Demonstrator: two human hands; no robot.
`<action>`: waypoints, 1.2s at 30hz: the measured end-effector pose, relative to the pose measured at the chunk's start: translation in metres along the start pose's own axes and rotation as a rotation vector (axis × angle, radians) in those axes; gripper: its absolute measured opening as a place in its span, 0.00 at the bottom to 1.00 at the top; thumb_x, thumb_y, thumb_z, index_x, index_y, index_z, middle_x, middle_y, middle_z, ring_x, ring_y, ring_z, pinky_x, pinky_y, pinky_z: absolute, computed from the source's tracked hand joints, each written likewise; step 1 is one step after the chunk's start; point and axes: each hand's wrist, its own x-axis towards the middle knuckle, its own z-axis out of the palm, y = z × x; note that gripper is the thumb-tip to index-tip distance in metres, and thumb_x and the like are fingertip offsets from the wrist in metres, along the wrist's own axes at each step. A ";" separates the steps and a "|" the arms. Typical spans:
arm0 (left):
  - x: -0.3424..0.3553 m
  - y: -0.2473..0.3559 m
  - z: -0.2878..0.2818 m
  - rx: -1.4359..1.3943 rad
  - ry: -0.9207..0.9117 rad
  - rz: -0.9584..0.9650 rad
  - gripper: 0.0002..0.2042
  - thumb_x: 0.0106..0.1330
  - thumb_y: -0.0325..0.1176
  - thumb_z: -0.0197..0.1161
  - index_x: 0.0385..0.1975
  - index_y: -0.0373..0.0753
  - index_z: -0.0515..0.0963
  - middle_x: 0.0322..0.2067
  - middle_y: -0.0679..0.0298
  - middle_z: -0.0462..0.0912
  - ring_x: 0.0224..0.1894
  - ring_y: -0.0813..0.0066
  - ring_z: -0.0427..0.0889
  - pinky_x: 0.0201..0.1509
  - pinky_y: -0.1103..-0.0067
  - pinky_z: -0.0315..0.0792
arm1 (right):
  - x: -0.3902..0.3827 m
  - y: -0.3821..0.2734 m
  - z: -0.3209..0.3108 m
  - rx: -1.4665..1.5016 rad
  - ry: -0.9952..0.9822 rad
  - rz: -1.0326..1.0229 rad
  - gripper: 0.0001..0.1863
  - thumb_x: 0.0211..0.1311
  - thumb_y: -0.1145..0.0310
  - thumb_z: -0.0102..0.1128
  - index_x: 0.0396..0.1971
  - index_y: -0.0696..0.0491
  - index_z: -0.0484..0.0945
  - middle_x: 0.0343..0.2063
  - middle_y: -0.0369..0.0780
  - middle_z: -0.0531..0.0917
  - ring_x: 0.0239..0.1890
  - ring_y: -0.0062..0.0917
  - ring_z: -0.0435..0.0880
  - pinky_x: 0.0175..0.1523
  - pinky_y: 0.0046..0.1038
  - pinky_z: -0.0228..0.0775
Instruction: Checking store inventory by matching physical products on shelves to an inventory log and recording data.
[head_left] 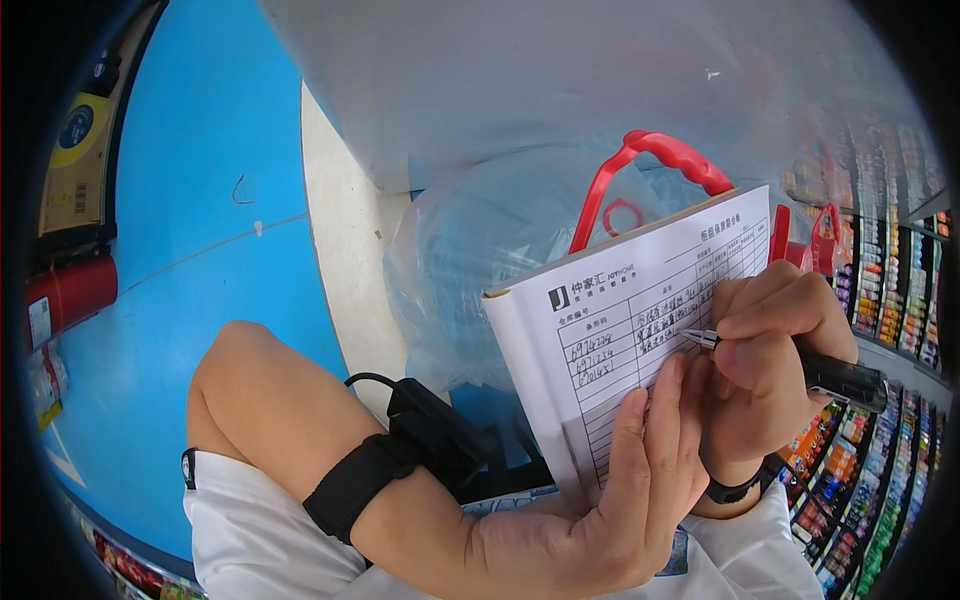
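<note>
My left hand (640,480) lies with its fingers stretched over the lower part of a white form pad (540,370), which has a ruled table with handwriting; its thumb is not clearly visible. My right hand (765,370) grips a black and silver pen (842,384), its tip on a written row near the middle of the page. A red looped handle (672,148) rises behind the pad, over clear crumpled plastic (450,260). A black device (430,430) with a cable and strap is on my left forearm.
At left, a blue floor (200,160) borders a pale strip (345,210), with a cardboard box (82,180) and a red object (70,300) along the edge. Shelves of packaged goods (880,470) line the right. A translucent grey surface (560,70) spans the top.
</note>
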 end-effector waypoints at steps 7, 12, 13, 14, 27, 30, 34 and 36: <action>0.001 0.003 0.002 0.019 0.022 -0.023 0.13 0.66 0.35 0.54 0.33 0.30 0.78 0.39 0.49 0.85 0.48 0.49 0.85 0.44 0.71 0.82 | -0.002 -0.003 0.000 -0.016 0.000 0.022 0.04 0.38 0.78 0.47 0.17 0.63 0.70 0.14 0.39 0.67 0.16 0.18 0.57 0.22 0.24 0.50; 0.000 -0.003 0.003 0.038 0.047 0.004 0.13 0.66 0.35 0.54 0.34 0.30 0.78 0.39 0.50 0.86 0.47 0.50 0.86 0.44 0.72 0.82 | -0.001 -0.002 0.004 -0.045 0.058 0.029 0.04 0.38 0.77 0.47 0.17 0.63 0.69 0.13 0.39 0.66 0.16 0.18 0.56 0.22 0.24 0.49; 0.000 0.000 0.002 0.015 0.034 0.000 0.13 0.66 0.35 0.54 0.34 0.30 0.78 0.39 0.50 0.86 0.47 0.50 0.86 0.44 0.72 0.82 | -0.001 -0.002 0.003 -0.060 0.053 0.015 0.04 0.38 0.77 0.48 0.16 0.63 0.69 0.13 0.39 0.66 0.16 0.18 0.56 0.22 0.24 0.49; 0.000 0.001 0.001 -0.009 0.020 -0.003 0.13 0.66 0.35 0.54 0.34 0.30 0.78 0.39 0.50 0.86 0.47 0.50 0.86 0.44 0.72 0.82 | -0.001 -0.003 0.003 -0.062 0.053 0.015 0.04 0.38 0.77 0.48 0.16 0.63 0.69 0.13 0.39 0.66 0.16 0.18 0.56 0.22 0.24 0.49; 0.001 0.005 0.000 -0.019 0.010 -0.048 0.13 0.66 0.36 0.53 0.34 0.30 0.78 0.40 0.49 0.86 0.48 0.50 0.85 0.45 0.70 0.81 | -0.001 -0.002 0.004 -0.031 0.065 0.031 0.04 0.37 0.77 0.47 0.16 0.62 0.68 0.13 0.38 0.65 0.15 0.18 0.55 0.22 0.24 0.48; 0.001 0.003 0.001 0.007 0.011 -0.028 0.13 0.66 0.35 0.53 0.34 0.30 0.78 0.40 0.49 0.86 0.48 0.49 0.85 0.45 0.70 0.82 | -0.001 -0.004 -0.006 0.018 0.065 0.075 0.03 0.37 0.78 0.53 0.16 0.62 0.72 0.15 0.39 0.70 0.17 0.21 0.64 0.25 0.25 0.57; 0.003 -0.002 -0.001 0.005 0.005 -0.007 0.13 0.66 0.35 0.53 0.34 0.30 0.78 0.40 0.49 0.86 0.49 0.49 0.85 0.45 0.70 0.82 | 0.000 0.000 0.001 -0.037 0.080 0.016 0.04 0.36 0.77 0.47 0.15 0.61 0.67 0.13 0.38 0.65 0.15 0.18 0.54 0.22 0.25 0.48; 0.002 -0.001 -0.001 -0.004 -0.004 0.006 0.13 0.66 0.36 0.53 0.34 0.30 0.78 0.40 0.49 0.86 0.49 0.49 0.85 0.45 0.69 0.82 | -0.001 0.000 0.004 -0.047 0.085 0.011 0.04 0.36 0.77 0.47 0.15 0.61 0.67 0.13 0.38 0.65 0.15 0.18 0.54 0.22 0.25 0.48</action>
